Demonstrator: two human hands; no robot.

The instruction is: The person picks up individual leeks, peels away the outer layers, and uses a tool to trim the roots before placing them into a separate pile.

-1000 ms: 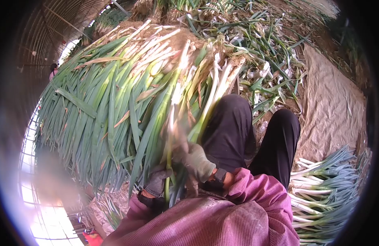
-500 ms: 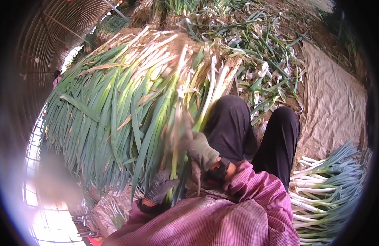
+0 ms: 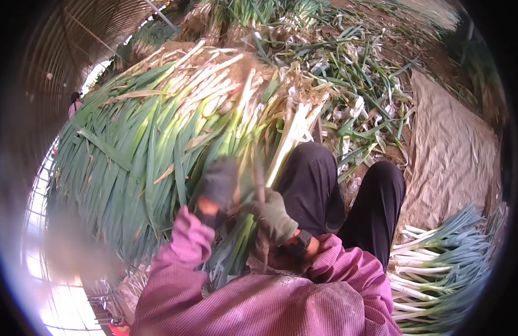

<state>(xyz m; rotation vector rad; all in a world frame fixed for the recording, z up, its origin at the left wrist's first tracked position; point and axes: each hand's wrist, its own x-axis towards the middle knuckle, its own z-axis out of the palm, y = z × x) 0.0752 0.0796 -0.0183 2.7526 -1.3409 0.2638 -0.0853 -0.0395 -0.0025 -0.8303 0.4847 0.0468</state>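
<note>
My right hand (image 3: 276,216), in a pale grey-green glove, is closed around a slim brownish rod-like tool (image 3: 259,175) just left of my knee. Its kind is blurred, and a thin end sticks out below the fist. My left hand (image 3: 219,182), in a dark grey glove, is smeared by motion over the front of a big heap of green onions (image 3: 119,162). Pale root ends of the heap point away from me, green leaves toward me. Several whiter onion stalks (image 3: 292,137) lean beside my knee, and green leaves (image 3: 232,249) hang below my hands.
Trimmed onions (image 3: 418,274) lie stacked at my lower right, white ends toward me. A brown cloth (image 3: 446,140) covers the ground above them. Loose leaves and peelings (image 3: 365,95) litter the soil ahead. Upright onion bundles (image 3: 253,14) stand farther back; a person (image 3: 74,105) is far left.
My left hand has moved up and away from me, off the lower part of an onion stalk. My right hand stays nearly in place with the tool.
</note>
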